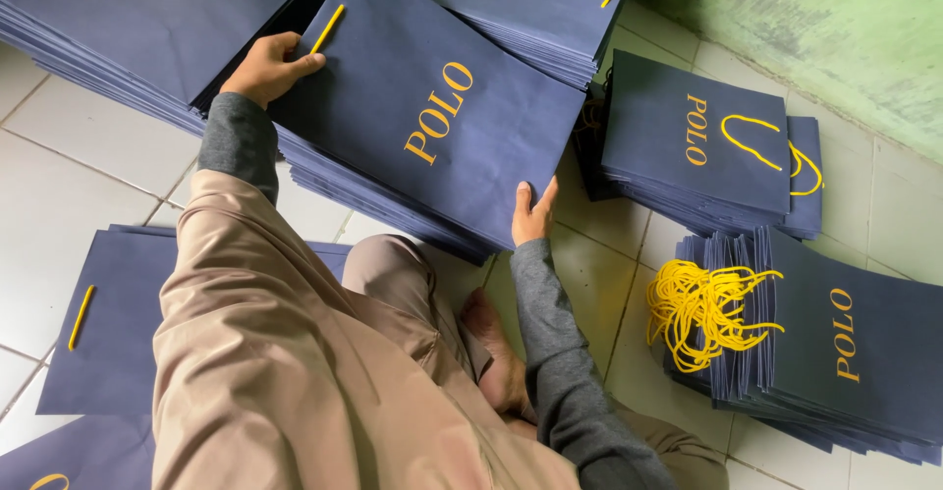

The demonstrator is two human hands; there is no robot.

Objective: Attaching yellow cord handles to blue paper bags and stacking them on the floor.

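At about ten o'clock the left hand (267,66) pinches the far corner of the top bag (432,122), fingers curled over its edge by a small yellow handle strip (327,28). The bag is flat, dark blue, with gold letters, and lies on a big stack of bags (373,190). Its long side runs from ten o'clock down to four o'clock. The right hand (531,213) grips the near edge at the middle, thumb on top. Both hands touch it. At three o'clock sit loose yellow cords (702,308).

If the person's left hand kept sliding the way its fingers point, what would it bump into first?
The left hand grips the top navy paper bag at its corner, fingers pointing along the edge. Going straight on, it would probably meet the short yellow cord handle first.
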